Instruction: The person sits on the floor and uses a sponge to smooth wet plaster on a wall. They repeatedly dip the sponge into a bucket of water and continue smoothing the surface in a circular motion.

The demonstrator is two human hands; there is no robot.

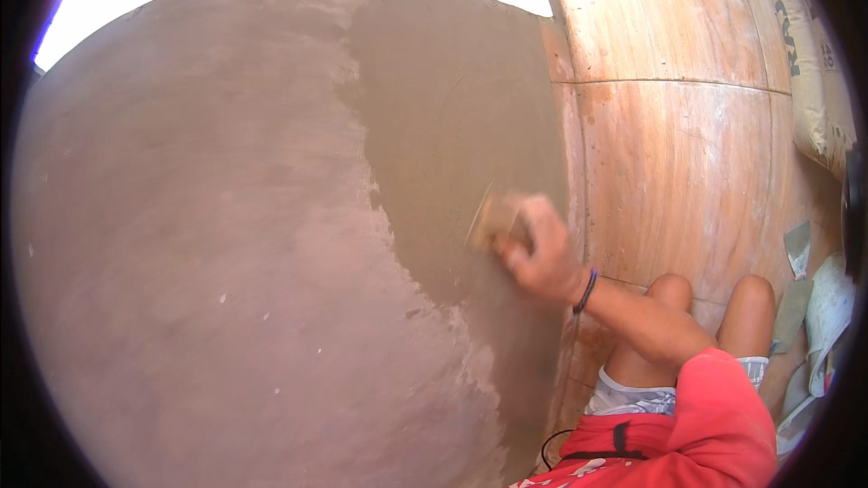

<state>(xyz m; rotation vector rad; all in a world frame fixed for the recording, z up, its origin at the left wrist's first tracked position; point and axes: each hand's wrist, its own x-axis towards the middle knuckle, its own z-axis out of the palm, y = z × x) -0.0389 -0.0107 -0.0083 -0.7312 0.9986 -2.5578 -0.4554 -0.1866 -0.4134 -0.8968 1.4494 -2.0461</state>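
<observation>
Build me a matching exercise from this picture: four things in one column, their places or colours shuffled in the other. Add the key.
Column one
1. Flat tool
2. Wristband
3. Sleeve
4. Sack

Column two
A. Red
B. At the upper right of the view, beyond the tiles
C. Held in the right hand, against the grey-brown surface
D. A dark loop

Right pairs: 1-C, 2-D, 3-A, 4-B
</observation>
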